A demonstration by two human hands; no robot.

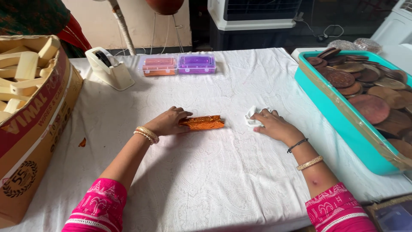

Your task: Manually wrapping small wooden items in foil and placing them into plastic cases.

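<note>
Two hands rest on the white surface (214, 172) in front of me. At the far right stands a turquoise tray (326, 99) full of brown round discs (369, 107), and at the left a cardboard box (38, 129) with pale wooden pieces. Behind are a tape dispenser (109, 68) and two small plastic boxes (178, 64). My left hand (167, 122) presses on the end of an orange foil-wrapped piece (202, 123) lying in the middle, the grip closed on it. My right hand (272, 124) holds a small white cloth (253, 117), fingers folded around. I think it is best to keep the piece flat and steady and press softly, so the foil does not tear.
</note>
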